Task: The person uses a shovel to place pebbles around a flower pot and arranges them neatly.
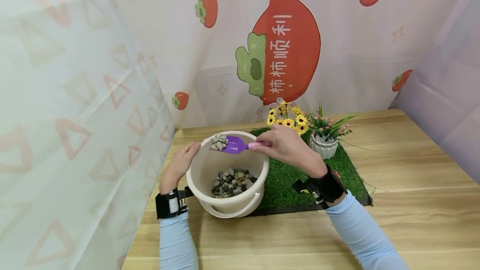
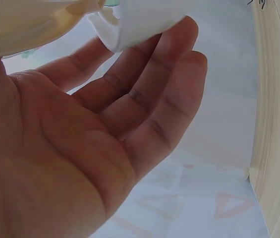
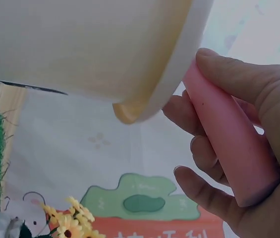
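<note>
A cream bucket (image 1: 195, 174) stands on the left of the table, with a layer of grey, brown and dark pebbles (image 1: 232, 182) at its bottom. My left hand (image 1: 181, 162) holds its rim on the left side; in the left wrist view the bent fingers (image 2: 179, 94) reach up to the rim's outer edge and the thumb is hidden. In my right hand (image 1: 286, 145) is the pink handle (image 3: 229, 139) of a small purple shovel (image 1: 235, 145). The shovel's blade is over the bucket's opening and carries several pale pebbles (image 1: 219, 141).
Right of the bucket lies a green turf mat (image 1: 285, 186). On its far part are yellow flowers (image 1: 288, 123) and a white pot (image 1: 323, 147) with pink-flowered greenery. The wooden table (image 1: 412, 170) reaches to a printed cloth backdrop (image 1: 225, 61) behind and beside it.
</note>
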`<state>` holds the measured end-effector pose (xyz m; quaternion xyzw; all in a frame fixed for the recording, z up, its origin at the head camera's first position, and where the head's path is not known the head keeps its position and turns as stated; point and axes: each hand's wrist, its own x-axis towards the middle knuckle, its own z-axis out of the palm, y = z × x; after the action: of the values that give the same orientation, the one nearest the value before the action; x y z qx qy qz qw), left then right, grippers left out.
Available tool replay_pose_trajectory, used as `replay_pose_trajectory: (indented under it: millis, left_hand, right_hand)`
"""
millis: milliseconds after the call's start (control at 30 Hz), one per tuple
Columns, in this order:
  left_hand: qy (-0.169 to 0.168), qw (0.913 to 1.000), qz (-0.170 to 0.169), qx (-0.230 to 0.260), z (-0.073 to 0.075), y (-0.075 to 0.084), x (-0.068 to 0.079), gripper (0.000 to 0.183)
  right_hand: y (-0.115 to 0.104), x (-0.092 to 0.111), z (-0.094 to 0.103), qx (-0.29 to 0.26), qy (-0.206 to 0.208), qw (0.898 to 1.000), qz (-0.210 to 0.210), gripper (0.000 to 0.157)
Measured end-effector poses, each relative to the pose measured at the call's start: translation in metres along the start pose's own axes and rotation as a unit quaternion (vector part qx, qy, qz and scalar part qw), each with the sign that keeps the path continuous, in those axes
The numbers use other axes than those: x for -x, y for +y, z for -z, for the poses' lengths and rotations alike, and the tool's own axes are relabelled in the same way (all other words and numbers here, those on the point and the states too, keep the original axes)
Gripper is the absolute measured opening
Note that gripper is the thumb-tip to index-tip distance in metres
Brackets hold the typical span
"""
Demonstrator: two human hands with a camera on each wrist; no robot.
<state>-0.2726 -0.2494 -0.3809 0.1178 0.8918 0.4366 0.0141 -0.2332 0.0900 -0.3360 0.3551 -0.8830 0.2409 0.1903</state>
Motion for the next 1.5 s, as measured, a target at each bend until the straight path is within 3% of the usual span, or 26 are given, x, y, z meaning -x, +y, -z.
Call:
replay_pose_trajectory:
  millis: [567,933,1300,1400,1433,1500]
  left_hand:
    - [-0.004,0.9999,0.004,-0.009,0.000,0.003,0.002,0.048]
    - [-0.011,0.9997,0.017,-0.012,-0.001,0.000,0.002,0.043]
    - [-0.006,0.9999,0.013,-0.008,0.000,-0.001,0.003,0.051]
    - [-0.011,0.9999,0.007,-0.004,0.000,-0.001,0.001,0.052]
    - [-0.010,0.9999,0.007,-0.001,0.001,0.000,0.001,0.051]
    - [-0.008,0.9999,0.010,0.003,0.002,-0.001,0.001,0.051]
  right_hand:
    - [0.017,0.013,0.007,0.010,0.037,0.997,-0.065,0.018]
    - [0.031,0.025,0.004,-0.008,0.057,0.995,-0.076,0.018]
    - [0.043,0.035,0.005,-0.007,0.071,0.993,-0.093,0.019]
    - [0.053,0.043,0.002,-0.017,0.084,0.992,-0.094,0.021]
    - [0.075,0.048,-0.011,-0.034,0.085,0.992,-0.086,0.024]
    - [0.093,0.054,-0.024,-0.042,0.099,0.990,-0.087,0.025]
